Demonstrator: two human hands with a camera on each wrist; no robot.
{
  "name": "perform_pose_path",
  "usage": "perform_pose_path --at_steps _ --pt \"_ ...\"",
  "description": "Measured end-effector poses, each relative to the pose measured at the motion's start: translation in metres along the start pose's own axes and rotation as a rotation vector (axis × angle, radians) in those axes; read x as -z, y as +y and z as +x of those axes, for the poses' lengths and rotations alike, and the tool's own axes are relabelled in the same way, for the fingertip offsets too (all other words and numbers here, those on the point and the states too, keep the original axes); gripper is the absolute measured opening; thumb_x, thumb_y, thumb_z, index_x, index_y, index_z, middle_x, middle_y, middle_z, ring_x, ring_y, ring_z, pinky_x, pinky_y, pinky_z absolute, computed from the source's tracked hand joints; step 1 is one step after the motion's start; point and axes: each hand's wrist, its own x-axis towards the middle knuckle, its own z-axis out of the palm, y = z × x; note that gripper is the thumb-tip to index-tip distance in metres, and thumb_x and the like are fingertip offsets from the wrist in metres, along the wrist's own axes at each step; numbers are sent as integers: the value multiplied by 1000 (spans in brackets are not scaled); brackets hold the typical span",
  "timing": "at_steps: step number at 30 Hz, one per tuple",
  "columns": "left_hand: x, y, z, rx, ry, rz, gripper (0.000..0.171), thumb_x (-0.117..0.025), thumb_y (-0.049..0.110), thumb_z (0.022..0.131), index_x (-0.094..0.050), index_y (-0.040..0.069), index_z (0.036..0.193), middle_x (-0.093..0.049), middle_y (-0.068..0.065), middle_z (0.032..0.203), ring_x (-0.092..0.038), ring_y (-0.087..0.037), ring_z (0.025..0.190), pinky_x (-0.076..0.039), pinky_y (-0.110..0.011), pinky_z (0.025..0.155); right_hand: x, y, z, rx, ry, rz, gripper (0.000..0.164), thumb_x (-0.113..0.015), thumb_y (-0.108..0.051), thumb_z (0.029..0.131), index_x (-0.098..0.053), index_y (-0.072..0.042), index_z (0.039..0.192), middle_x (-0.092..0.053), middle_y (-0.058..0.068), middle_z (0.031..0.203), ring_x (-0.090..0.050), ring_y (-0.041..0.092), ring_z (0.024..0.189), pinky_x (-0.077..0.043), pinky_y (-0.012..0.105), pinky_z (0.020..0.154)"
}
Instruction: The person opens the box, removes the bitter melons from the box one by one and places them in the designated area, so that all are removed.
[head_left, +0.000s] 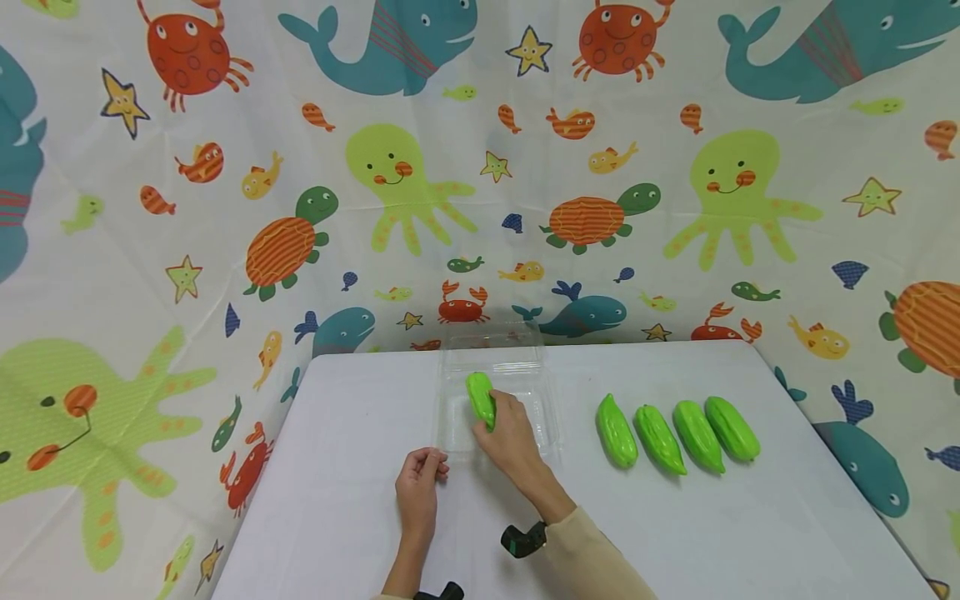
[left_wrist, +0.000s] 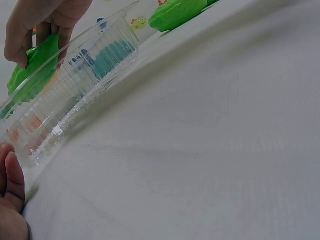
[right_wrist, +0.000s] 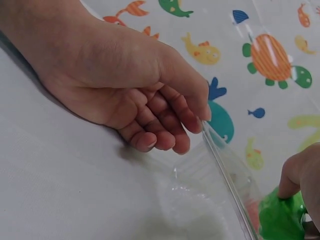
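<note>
My right hand [head_left: 515, 437] pinches a bright green, ridged pepper [head_left: 477, 392] by its near side. Pepper and fingertips are over the left half of a clear plastic box [head_left: 553, 429], whose lid [head_left: 491, 340] stands raised at the back. In the left wrist view, the pepper [left_wrist: 32, 70] slants down behind the see-through wall. At the box's near left corner is my left hand [head_left: 418, 492]; thumb and forefinger pinch the rim [right_wrist: 212, 142], and the other fingers curl loosely below it.
Several more green peppers [head_left: 617, 431] lie in a slanted row on the white tabletop [head_left: 352, 417], right of the box. A cloth [head_left: 465, 175] printed with sea animals hangs behind the table and down its sides.
</note>
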Motion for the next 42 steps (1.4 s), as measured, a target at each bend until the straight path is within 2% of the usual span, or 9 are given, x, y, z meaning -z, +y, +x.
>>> perform_pose_path --at_steps 9,21,30,37,42 --pt "0 2 -1 27 -6 6 16 -61 11 98 -63 -4 104 -69 -14 90 -63 -9 72 -55 -21 64 4 1 -1 11 17 2 49 -68 -10 78 -60 6 124 -66 19 112 -58 22 87 -51 34 71" --pt "0 3 -2 19 -6 12 15 -60 9 99 -63 -4 104 -69 -19 92 -63 -9 71 -55 -20 63 6 4 -3 2 0 -6 49 -68 -11 80 -60 5 125 -66 17 109 -56 20 86 -50 32 70" --pt "1 3 -3 -3 -3 22 11 -60 9 98 -63 -1 100 -68 -9 85 -63 -9 70 -55 -20 61 7 6 -5 39 40 6 46 -68 -8 78 -61 6 121 -67 18 108 -57 21 86 -51 34 70" --pt "1 2 -3 16 -8 23 15 -60 11 99 -63 -3 102 -68 -15 89 -63 -9 71 -55 -20 63 11 8 -7 31 35 10 48 -67 -8 78 -60 7 123 -66 19 109 -56 21 86 -50 33 71" --pt "1 2 -2 8 2 37 14 -60 12 99 -63 -2 102 -69 -14 89 -63 -9 71 -55 -20 62 11 11 -8 42 44 -1 48 -67 -7 77 -60 7 123 -66 19 108 -56 21 85 -49 32 69"
